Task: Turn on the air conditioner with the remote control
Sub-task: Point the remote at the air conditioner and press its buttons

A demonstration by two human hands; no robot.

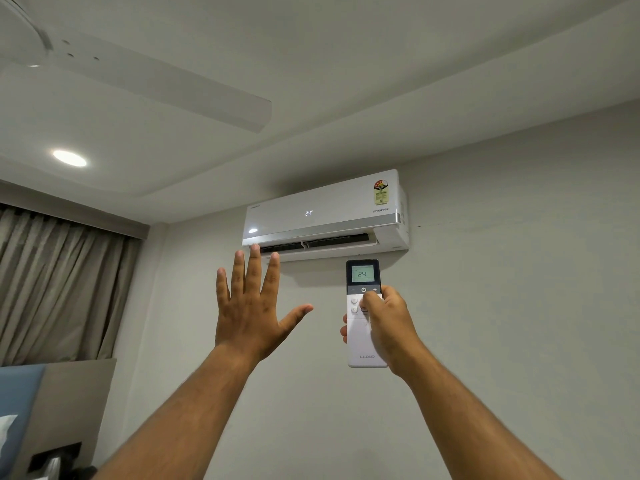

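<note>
right hand has a closed grip round the lower half of the remote control, thumb by the buttons, aimed at the air conditioner above. looks light, stiff, smooth plastic, so hold mid-body. left hand open, empty.

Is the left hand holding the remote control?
No, the left hand is raised open and empty with fingers spread, while the right hand grips the remote control below the air conditioner.
</note>
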